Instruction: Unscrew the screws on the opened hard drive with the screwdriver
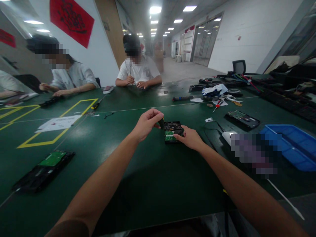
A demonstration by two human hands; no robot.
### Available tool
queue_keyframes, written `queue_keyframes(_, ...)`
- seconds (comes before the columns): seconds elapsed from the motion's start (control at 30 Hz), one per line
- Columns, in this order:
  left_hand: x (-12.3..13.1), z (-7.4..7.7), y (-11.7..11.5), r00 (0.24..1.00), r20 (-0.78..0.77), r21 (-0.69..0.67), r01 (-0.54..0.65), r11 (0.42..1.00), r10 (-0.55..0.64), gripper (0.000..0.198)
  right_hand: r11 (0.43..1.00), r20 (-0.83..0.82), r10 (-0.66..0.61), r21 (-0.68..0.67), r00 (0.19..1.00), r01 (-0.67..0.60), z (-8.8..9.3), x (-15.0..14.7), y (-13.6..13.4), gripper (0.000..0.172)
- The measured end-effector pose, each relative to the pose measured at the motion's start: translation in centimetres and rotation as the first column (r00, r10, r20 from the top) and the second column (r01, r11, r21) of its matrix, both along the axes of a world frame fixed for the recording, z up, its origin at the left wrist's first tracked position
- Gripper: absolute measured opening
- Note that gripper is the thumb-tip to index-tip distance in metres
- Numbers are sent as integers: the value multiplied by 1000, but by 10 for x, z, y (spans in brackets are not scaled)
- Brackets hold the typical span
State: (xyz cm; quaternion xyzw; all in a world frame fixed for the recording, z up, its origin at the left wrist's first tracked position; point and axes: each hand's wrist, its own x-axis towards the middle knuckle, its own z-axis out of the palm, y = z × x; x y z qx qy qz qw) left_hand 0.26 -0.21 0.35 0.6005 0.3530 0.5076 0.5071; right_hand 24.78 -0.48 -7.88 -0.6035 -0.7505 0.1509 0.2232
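Note:
On the green table in front of me lies a black hard drive (173, 126) with a green circuit board facing up. My right hand (191, 137) grips it along its right side, thumb over the board. At the drive's left edge, my left hand (149, 122) is closed with its fingers pinched around a dark screwdriver handle (161, 123) with a yellow tip. The handle looks upright; its lower end and any contact with the drive are too small to make out.
Other hard drives (44, 169) (242, 119) lie left and right. A blue tray (291, 144), a cable and a blurred-out device are at right. Beyond are a black-and-yellow screwdriver (98, 104), a red screwdriver (217, 104) and papers (59, 123). Several people sit across the table.

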Motion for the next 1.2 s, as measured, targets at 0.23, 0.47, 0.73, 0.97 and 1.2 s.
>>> queue_keyframes(0.23, 1, 0, 0, 1000, 6, 1, 11, 1000, -11, 27, 1000, 7, -1, -11, 1000, 1, -1, 1, 1, 62)
queue_keyframes(0.47, 0, -2, 1, 999, 33, -20, 22, 1000, -21, 28, 1000, 6, 13, -3, 1000, -13, -2, 1, 1, 60)
queue_keyframes(0.73, 3, -1, 0, 998, 23, 3, 52, 999, -52, 27, 1000, -2, 6, -8, 1000, -6, 1, -1, -1, 60)
queue_keyframes(0.97, 2, 1, -2, 993, 41, -38, 112, 993, -111, 26, 1000, 15, 1, -3, 1000, -1, 1, -1, -1, 58)
queue_keyframes(1.2, 1, 4, -3, 983, 127, -139, 151, 979, -134, 18, 1000, 4, 3, -11, 1000, -3, 5, 0, -3, 57)
